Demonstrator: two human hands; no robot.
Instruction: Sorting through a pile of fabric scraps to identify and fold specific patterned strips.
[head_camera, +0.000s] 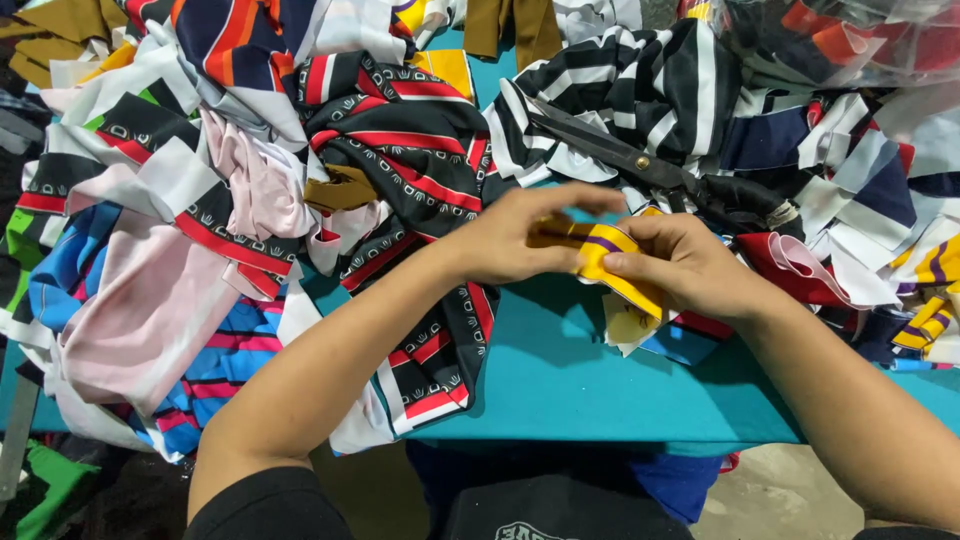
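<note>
Teal desk (560, 380) fills lower centre, heaped fabric scraps (200, 200) across upper frame. Black scissors (650, 165) upper right of centre. Mid-frame, left hand (510, 240) and right hand (690, 265) both pinching yellow striped fabric strip (615, 262).

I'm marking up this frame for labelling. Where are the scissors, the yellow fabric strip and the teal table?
scissors (640, 160): head view, on the pivot screw where the dark blades meet.
yellow fabric strip (612, 262): head view, on the fold between both hands.
teal table (580, 385): head view, on bare surface near the front edge.
</note>
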